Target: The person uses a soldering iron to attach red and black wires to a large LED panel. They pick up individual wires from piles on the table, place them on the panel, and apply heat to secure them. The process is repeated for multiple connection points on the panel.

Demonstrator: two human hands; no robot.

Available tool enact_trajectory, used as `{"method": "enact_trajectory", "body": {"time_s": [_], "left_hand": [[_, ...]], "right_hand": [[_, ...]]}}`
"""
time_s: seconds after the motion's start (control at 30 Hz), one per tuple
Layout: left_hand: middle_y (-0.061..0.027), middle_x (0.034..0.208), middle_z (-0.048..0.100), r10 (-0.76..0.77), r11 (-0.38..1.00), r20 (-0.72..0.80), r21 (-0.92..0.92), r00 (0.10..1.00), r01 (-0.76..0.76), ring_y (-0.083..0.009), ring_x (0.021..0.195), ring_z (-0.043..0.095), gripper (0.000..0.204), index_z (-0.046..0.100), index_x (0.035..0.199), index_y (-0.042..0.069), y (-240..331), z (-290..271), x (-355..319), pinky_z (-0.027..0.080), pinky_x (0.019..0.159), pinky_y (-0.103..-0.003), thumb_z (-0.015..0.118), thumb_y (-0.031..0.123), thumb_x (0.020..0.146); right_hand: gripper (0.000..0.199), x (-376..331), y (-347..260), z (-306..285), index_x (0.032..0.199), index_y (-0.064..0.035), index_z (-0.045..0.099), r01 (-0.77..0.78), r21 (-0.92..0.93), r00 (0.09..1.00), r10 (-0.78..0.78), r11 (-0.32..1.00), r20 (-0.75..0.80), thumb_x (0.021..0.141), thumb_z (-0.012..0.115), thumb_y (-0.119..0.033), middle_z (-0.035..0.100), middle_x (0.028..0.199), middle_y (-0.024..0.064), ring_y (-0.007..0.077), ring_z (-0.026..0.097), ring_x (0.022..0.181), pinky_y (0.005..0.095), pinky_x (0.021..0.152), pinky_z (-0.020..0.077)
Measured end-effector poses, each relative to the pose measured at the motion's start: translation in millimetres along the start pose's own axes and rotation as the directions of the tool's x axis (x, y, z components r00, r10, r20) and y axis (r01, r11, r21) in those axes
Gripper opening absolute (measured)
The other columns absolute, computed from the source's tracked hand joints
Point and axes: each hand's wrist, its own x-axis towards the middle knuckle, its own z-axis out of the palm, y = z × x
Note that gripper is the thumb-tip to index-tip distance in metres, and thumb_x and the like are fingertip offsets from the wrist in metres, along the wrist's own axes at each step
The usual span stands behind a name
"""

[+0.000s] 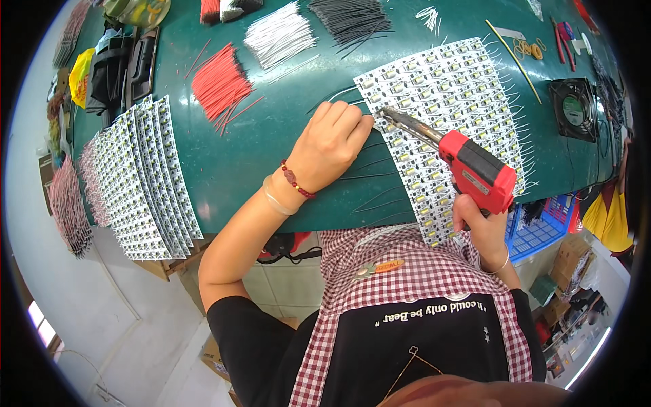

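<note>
A red-and-black soldering gun is gripped in my right hand, its fingers wrapped round the handle. The gun's metal tip meets the left edge of a white LED circuit board panel, right beside the fingertips of my left hand. Those fingers are closed in a pinch on what looks like a thin wire, mostly hidden by the hand. Several black wires stick out from the panel's left edge, above and below my left hand. Short pale wires fringe its right edge.
Bundles of red wires, white wires and black wires lie on the green table. Stacked LED panels overhang its left end. Toward the right are a small fan, pliers and a blue crate.
</note>
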Motion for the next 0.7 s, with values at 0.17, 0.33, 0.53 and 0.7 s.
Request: {"method": "enact_trajectory", "body": {"time_s": [0.17,0.33,0.53,0.7], "left_hand": [[-0.0067,0.076,0.047,0.001,1.000,-0.007,0.004,1.000,-0.001,-0.0211,0.069,0.050,0.019,0.064,0.093,-0.001,-2,2,-2,0.040,0.062,-0.033,0.065,0.001,0.074],[-0.0068,0.076,0.047,-0.009,1.000,-0.010,0.002,1.000,0.009,-0.0213,0.069,0.050,0.019,0.064,0.093,-0.001,-2,2,-2,0.040,0.063,-0.033,0.064,0.000,0.074],[-0.0069,0.076,0.047,-0.010,1.000,-0.003,-0.009,1.000,0.010,-0.0215,0.070,0.050,0.018,0.064,0.093,-0.001,0,1,-1,0.040,0.063,-0.033,0.064,0.000,0.075],[-0.0067,0.077,0.048,-0.006,1.000,-0.002,0.028,1.000,0.006,-0.0215,0.070,0.051,0.017,0.064,0.091,0.000,-1,2,-1,0.041,0.064,-0.033,0.065,0.001,0.074]], "right_hand": [[0.023,-2,0,-3,0.109,0.0012,0.058,-0.039,0.053,0.999,0.040,0.998,-0.017,0.087,0.065,-0.003,0.060,0.076,0.0028,0.0074,0.054,0.053,0.0233,0.047,0.0442],[0.027,2,1,4,0.115,0.0072,0.054,0.003,-0.103,1.000,-0.002,0.995,0.002,0.093,0.055,-0.008,0.052,0.058,0.0028,0.0092,0.046,0.046,0.0235,0.044,0.0355],[0.018,-3,-6,-2,0.105,0.0022,0.059,-0.053,0.064,0.998,0.055,0.997,-0.036,0.089,0.064,-0.005,0.059,0.068,0.0029,0.0088,0.054,0.052,0.0237,0.048,0.0439],[0.026,-3,-9,-7,0.112,0.0053,0.056,0.021,0.121,1.000,-0.019,0.992,-0.018,0.093,0.059,-0.012,0.057,0.065,0.0053,0.0100,0.053,0.051,0.0233,0.047,0.0409]]}}
